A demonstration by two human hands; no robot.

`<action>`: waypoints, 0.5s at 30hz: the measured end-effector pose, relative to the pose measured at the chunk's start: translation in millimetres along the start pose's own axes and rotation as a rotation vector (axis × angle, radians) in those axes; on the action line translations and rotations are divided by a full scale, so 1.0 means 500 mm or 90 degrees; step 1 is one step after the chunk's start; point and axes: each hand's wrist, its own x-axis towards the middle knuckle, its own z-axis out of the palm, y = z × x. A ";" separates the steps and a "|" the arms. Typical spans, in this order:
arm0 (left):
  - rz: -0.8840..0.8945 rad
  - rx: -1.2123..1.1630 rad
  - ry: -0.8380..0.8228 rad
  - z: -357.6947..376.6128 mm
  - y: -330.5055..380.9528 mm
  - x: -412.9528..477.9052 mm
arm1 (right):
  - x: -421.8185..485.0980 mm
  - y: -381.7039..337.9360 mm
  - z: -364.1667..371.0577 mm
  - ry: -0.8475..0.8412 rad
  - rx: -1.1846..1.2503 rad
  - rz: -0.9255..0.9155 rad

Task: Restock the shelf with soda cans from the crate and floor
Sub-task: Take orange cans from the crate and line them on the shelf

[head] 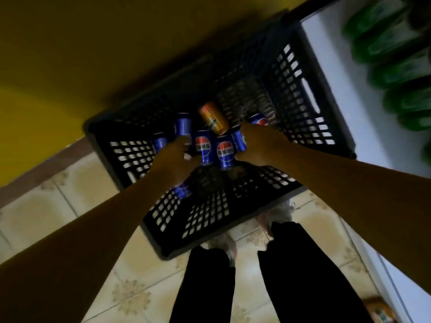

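Showing red, white and blue Pepsi roundels with Chinese characters, blue Pepsi cans (225, 152) are being seen mid-frame inside the black crate (300, 94), long axes running up and down the frame. An orange can (213, 117), its label blurred, is being pointed toward the upper left. One blue can (238, 141) is being gripped by the curled right hand (258, 145); the left hand (172, 159) is being curled among the cans, its hold unclear.
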 end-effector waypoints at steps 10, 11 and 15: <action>-0.095 -0.386 0.105 0.174 0.020 0.388 | 0.428 0.027 0.162 0.104 0.198 0.013; -0.102 -0.401 0.103 0.181 0.012 0.400 | 0.449 0.026 0.170 0.100 0.196 0.010; -0.096 -0.405 0.092 0.178 0.000 0.378 | 0.441 0.025 0.158 0.105 0.229 0.018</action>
